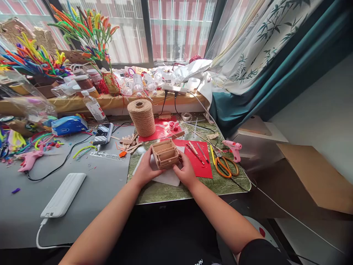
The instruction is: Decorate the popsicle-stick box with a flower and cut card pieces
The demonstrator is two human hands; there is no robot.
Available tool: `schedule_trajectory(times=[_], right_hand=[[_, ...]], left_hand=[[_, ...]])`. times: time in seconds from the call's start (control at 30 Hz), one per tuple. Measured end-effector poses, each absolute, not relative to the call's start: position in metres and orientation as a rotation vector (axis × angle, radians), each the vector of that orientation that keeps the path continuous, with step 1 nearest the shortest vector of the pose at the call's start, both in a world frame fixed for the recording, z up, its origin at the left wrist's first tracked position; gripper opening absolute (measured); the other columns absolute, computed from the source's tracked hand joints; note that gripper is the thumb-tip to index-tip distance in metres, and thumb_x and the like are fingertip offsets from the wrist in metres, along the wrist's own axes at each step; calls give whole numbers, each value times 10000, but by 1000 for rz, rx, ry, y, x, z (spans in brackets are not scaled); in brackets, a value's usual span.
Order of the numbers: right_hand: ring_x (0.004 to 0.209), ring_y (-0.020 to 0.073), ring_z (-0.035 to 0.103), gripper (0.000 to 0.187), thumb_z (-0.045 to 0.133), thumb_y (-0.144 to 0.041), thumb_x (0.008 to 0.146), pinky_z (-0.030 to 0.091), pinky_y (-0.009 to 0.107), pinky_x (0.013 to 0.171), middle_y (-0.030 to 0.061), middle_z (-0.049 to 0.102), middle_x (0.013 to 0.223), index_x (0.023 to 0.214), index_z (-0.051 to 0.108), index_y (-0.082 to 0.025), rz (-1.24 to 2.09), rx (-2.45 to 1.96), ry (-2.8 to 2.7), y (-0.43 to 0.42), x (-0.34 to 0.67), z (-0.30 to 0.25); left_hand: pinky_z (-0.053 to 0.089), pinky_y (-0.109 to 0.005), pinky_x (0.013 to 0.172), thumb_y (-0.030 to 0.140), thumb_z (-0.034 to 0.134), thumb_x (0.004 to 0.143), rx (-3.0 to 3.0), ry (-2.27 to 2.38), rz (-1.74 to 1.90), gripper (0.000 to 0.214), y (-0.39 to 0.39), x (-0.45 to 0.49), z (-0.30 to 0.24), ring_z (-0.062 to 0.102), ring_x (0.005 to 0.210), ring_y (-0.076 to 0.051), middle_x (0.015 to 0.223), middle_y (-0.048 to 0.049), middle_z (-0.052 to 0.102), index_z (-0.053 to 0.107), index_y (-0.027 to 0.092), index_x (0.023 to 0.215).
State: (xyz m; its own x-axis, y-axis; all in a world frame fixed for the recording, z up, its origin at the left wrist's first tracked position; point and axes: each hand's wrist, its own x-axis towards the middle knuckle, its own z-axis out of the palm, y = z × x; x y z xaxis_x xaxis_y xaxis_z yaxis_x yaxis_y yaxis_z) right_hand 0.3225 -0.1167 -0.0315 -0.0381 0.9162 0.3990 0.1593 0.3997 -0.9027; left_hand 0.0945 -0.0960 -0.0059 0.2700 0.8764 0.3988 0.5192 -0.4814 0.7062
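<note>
Between my two hands is a small brown craft box with dividers inside, its open side turned up toward me. My left hand is closed on its left side, and my right hand grips the right side. Under the box lies a white sheet on the green wood-patterned mat. Just right of my right hand, a red sheet carries pencil-like tools. Behind the box stands a tall spool of twine, with a pile of wooden craft sticks near its foot.
Orange-handled scissors and a pink glue gun lie at the right. On the left are a white power bank, a phone, another pink glue gun and a blue packet. Bottles and pipe cleaners crowd the windowsill.
</note>
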Motion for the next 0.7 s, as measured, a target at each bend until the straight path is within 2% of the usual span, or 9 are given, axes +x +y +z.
schedule_trajectory(times=[0.1,0.23,0.4,0.57,0.7], right_hand=[[1392,280,537,676,649,-246,914,475,481,1172,95,544,1518,1554,438,-293,780,-973,-1614,-118,321,-30],[1399,306,521,740,669,-231,892,474,518,1163,139,537,1511,1579,396,-259,686,-1018,-1758,-118,316,-32],[1278,291,593,526,638,-203,890,509,509,1109,126,624,1357,1407,555,-244,654,-1061,-1817,-120,314,-29],[1259,305,583,547,668,-221,865,517,509,1064,129,612,1343,1391,521,-247,558,-1062,-1742,-127,315,-21],[1187,285,604,297,662,-231,897,508,489,1050,107,633,1215,1183,585,-252,532,-1038,-1689,-132,317,-18]], left_hand=[[353,-572,1208,449,873,698,2160,1411,1210,1204,-106,90,-3,434,1456,-390,1577,-179,429,169,249,1654],[306,-610,1216,470,912,631,2167,1708,1407,1287,-113,86,-3,382,1456,-433,1554,-208,421,167,208,1647],[302,-605,1224,492,902,655,2081,1768,1435,1266,-114,86,-1,355,1478,-424,1572,-225,386,160,189,1635],[359,-546,1212,485,854,725,2056,1573,1370,1110,-113,85,3,413,1466,-376,1563,-191,425,246,217,1615],[345,-529,1231,463,834,741,2123,1423,1298,1094,-112,82,1,412,1478,-366,1585,-181,415,231,214,1619]])
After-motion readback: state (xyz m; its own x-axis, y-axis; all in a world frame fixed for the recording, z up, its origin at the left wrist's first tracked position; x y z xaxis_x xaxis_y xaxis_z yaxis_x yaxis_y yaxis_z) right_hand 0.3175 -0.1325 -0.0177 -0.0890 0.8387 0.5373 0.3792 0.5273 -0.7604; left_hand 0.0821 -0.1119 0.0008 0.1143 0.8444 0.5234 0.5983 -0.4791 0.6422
